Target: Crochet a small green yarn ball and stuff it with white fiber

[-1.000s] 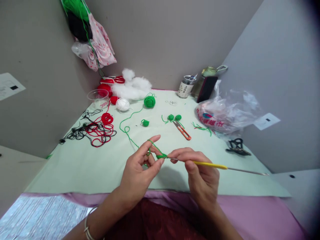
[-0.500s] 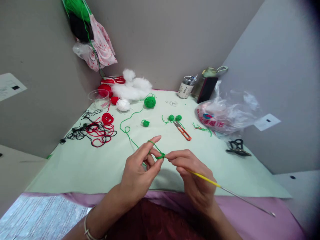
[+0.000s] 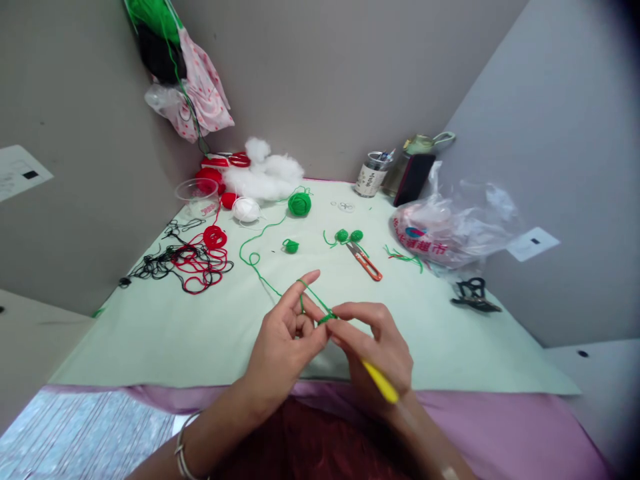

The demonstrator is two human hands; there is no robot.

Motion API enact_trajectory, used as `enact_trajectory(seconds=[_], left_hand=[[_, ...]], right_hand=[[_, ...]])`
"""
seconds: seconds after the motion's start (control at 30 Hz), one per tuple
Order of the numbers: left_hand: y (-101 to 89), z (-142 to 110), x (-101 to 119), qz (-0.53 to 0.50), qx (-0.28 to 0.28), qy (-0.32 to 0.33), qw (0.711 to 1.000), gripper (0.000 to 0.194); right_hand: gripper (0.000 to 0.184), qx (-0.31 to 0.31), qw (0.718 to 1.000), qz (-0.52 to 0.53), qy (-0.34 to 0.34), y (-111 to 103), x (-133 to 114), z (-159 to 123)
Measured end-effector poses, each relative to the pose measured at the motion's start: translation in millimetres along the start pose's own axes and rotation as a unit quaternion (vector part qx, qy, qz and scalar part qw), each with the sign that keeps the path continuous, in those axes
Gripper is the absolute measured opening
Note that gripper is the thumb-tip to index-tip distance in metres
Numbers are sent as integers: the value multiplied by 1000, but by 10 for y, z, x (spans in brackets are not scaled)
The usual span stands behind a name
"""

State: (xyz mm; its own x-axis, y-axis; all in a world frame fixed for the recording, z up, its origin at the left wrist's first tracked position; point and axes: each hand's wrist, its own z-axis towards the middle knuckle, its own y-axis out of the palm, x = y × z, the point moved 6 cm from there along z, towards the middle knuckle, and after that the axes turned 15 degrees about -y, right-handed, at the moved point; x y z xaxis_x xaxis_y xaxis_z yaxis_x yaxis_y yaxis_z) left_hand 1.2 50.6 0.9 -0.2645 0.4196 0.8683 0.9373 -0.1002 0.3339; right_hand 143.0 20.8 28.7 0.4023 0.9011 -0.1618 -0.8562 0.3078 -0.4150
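Between thumb and fingers, my left hand (image 3: 285,337) pinches a small green crochet piece (image 3: 327,319). Green yarn (image 3: 316,293) loops over its raised index finger and trails back to a green yarn ball (image 3: 299,205). My right hand (image 3: 375,343) grips a crochet hook (image 3: 381,383) by its yellow handle, and its fingertips meet the piece. The hook's tip is hidden behind the fingers. Beyond the hands lie a small green crochet piece with a tail (image 3: 291,247), two green crochet balls (image 3: 349,236) and orange thread snips (image 3: 367,263).
Tangled black and red yarn (image 3: 193,263) spreads on the left. White stuffing (image 3: 265,177) and a white yarn ball (image 3: 247,210) sit at the back. A plastic bag (image 3: 435,230), a jar with pens (image 3: 373,175), a phone (image 3: 415,180) and a black claw clip (image 3: 475,295) stand or lie right.
My right hand has shifted left against the crochet piece. The hook has swung, so its handle now points steeply down toward me. My left hand still pinches the piece.
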Motion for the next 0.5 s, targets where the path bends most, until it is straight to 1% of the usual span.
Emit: enact_trajectory(seconds=[0.07,0.1,0.13,0.2,0.23,0.27,0.33,0.4,0.43,0.5], left_hand=[[36,-9,-12,-44,-29,-13,999,90],[59,-10,-22,-70,-50,-30,996,88],[85,-9,-33,-95,-74,-52,991,86],[131,-6,-55,-132,-110,-96,980,79],[148,-3,-63,-140,-120,-110,977,79],[159,3,-66,-142,-123,-114,976,80],[156,18,-64,-129,-112,-101,980,84],[120,27,-41,-90,-99,-78,988,86],[85,27,-15,-58,-98,-68,991,84],[-33,18,79,43,-103,-47,993,71]], right_hand=[[39,0,996,-86,-39,-5,-69,-44],[43,1,994,-97,-41,-1,-84,-57],[46,10,996,-88,-30,-3,-80,-62],[49,30,999,-31,15,-4,-37,-49],[48,45,998,6,40,-8,-8,-35],[47,47,996,47,57,3,14,-15],[41,49,988,113,89,18,61,19],[31,61,974,167,141,22,137,19],[26,76,962,198,174,21,188,3],[18,107,926,270,241,31,290,-45]])
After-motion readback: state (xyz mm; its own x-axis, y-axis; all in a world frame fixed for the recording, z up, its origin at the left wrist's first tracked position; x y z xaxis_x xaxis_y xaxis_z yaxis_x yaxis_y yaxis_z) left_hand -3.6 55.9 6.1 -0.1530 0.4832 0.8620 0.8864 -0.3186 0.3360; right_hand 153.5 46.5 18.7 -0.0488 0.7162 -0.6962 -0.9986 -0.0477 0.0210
